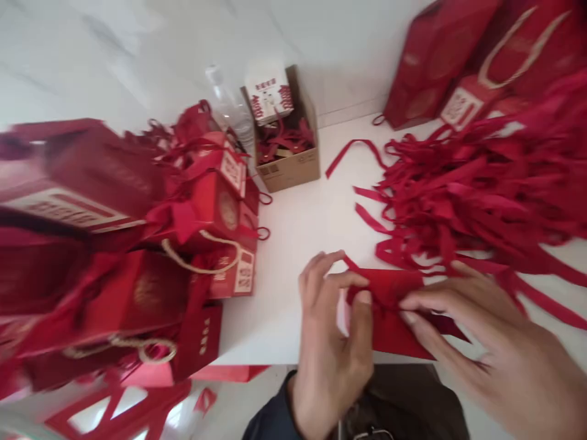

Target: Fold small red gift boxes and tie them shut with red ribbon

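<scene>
A small red box (394, 335) lies on the white table near its front edge, between my hands. A dark red ribbon (447, 325) runs across it and is gathered at the middle. My left hand (328, 324) pinches the ribbon between thumb and forefinger at the box's left side; its other fingers are curled. From the right, my right hand (490, 336) pinches the ribbon with thumb and forefinger near the gathered spot. One ribbon tail sticks out below that hand. Whether there is a finished knot cannot be made out.
A heap of loose red ribbons (477, 189) spreads over the right. Red gift boxes (215, 211), some with rope handles, are stacked at left. A cardboard carton (291, 170) and a clear bottle (229, 104) stand at the back. Red bags (440, 58) stand back right.
</scene>
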The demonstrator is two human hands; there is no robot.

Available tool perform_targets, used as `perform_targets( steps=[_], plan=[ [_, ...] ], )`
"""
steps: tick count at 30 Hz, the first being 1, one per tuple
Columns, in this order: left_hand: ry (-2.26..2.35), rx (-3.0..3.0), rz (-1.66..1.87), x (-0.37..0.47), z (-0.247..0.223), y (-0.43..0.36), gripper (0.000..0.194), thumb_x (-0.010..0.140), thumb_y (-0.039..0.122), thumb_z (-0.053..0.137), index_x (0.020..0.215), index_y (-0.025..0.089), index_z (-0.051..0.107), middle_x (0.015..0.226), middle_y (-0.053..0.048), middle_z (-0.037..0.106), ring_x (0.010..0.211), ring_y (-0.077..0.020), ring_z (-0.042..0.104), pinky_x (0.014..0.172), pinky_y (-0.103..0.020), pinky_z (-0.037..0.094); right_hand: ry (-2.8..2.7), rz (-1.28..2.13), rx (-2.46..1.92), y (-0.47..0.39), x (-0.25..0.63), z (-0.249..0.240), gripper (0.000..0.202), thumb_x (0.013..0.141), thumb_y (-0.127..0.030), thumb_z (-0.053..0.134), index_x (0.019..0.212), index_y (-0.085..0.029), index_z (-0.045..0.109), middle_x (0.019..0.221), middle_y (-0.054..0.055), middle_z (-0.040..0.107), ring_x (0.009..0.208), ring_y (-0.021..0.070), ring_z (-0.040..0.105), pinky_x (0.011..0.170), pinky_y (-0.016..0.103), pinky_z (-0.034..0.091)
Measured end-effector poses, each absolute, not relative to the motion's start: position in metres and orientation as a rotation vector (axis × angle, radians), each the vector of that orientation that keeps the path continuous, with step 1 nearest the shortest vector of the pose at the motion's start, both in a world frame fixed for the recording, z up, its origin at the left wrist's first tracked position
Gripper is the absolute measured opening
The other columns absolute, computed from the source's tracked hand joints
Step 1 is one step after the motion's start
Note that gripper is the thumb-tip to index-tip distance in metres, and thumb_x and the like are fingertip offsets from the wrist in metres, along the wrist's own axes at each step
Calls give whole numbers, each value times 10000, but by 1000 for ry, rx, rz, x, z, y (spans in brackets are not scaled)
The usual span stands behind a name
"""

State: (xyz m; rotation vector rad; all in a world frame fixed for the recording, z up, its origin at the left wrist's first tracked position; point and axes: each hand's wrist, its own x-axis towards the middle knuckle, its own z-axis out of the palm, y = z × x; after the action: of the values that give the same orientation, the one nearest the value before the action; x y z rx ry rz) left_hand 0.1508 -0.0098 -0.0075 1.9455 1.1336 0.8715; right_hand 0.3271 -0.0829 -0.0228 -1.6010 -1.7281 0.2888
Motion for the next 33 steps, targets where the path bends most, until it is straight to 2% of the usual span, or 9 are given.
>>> perform_targets(
  steps=[5, 8, 13, 18, 23, 28, 33],
  plan=[
    [1076, 2208, 800, 152, -13, -8, 174, 951, 120, 621, 1041, 269, 629, 1498, -71, 532, 1519, -293, 329, 1202, -583, 381, -1746, 297, -1722, -79, 320, -9, 179, 1029, -103, 524, 1047, -282, 529, 916, -4, 673, 866, 237, 671, 1021, 539, 442],
    [1059, 2197, 772, 154, -14, -9, 183, 967, 110, 589, 999, 281, 645, 1477, -65, 550, 1510, -288, 354, 1184, -607, 395, -1733, 338, -1729, -82, 320, -8, 192, 1031, -91, 525, 1037, -283, 531, 919, -18, 666, 868, 224, 668, 1045, 540, 436],
    [1092, 1980, 740, 154, -15, -7, 159, 1017, 197, 579, 930, 289, 674, 1424, -57, 596, 1457, -289, 454, 1120, -578, 465, -1726, 354, -1712, -83, 319, -6, 203, 1021, -81, 531, 1017, -283, 545, 896, -36, 663, 806, 201, 659, 1139, 564, 391],
    [1138, 2052, 877, 151, -18, -12, 153, 1007, 165, 564, 1056, 298, 622, 1466, -50, 571, 1494, -276, 407, 1143, -561, 419, -1722, 354, -1744, -83, 319, -6, 204, 1022, -81, 541, 1027, -284, 527, 913, -20, 656, 850, 213, 656, 1129, 589, 395],
    [1124, 2287, 926, 155, -17, -19, 144, 934, 134, 631, 1003, 257, 605, 1470, -83, 520, 1502, -316, 353, 1178, -592, 343, -1693, 368, -1761, -85, 319, -6, 195, 1016, -77, 535, 1041, -271, 545, 955, 0, 659, 929, 234, 671, 1096, 586, 422],
    [1129, 2335, 910, 159, -22, -17, 174, 953, 95, 614, 1031, 251, 602, 1425, -104, 538, 1485, -307, 381, 1161, -584, 386, -1698, 363, -1751, -85, 320, -6, 181, 1031, -91, 546, 1028, -272, 555, 938, -9, 667, 909, 229, 666, 1069, 553, 435],
    [1097, 2160, 807, 156, -19, -18, 137, 973, 142, 596, 988, 272, 633, 1461, -86, 566, 1499, -321, 402, 1139, -595, 442, -1692, 353, -1743, -86, 322, -7, 189, 1033, -79, 548, 1045, -267, 539, 938, -12, 660, 889, 210, 645, 1058, 554, 423]
  ],
)
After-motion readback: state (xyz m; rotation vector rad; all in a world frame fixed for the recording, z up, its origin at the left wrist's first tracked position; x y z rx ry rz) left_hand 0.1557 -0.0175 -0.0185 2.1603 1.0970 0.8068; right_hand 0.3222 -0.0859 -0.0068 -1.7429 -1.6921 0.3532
